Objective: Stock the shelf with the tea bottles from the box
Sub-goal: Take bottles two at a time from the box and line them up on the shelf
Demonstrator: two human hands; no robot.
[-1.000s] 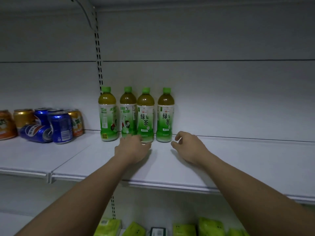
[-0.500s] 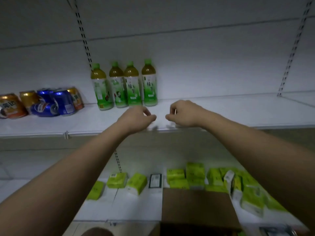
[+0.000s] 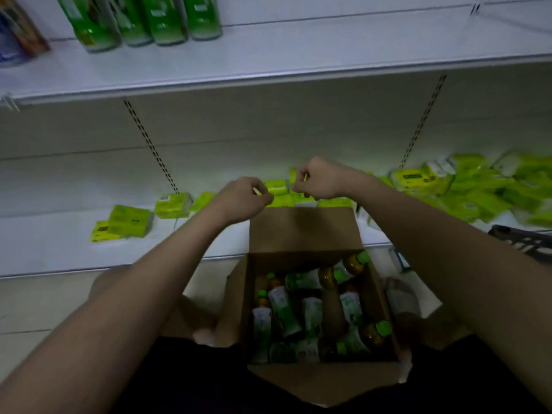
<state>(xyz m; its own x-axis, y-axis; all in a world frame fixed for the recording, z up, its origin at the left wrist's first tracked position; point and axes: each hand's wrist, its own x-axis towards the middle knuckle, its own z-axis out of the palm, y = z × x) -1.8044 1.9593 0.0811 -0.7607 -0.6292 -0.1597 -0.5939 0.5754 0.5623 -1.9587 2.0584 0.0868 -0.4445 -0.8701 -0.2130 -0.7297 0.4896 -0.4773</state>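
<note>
An open cardboard box point(image 3: 304, 230) sits on the floor below me with several green-tea bottles point(image 3: 283, 309) lying jumbled inside. Several more tea bottles point(image 3: 167, 22) stand in a row on the upper white shelf point(image 3: 298, 55); only their lower halves show. My left hand point(image 3: 242, 198) and my right hand point(image 3: 319, 180) hang in the air above the box's rear flap, in front of the lower shelf. The fingers of both are loosely curled and hold nothing.
Drink cans point(image 3: 18, 34) sit at the upper shelf's left end. Green packets point(image 3: 478, 189) lie scattered along the lower shelf point(image 3: 59, 249), with a few more packets point(image 3: 128, 222) at its left. A dark basket point(image 3: 525, 240) pokes in at the right edge.
Both hands have drawn back from the row of bottles on the upper shelf and come down. My view has tilted down, so the box of bottles now shows.
</note>
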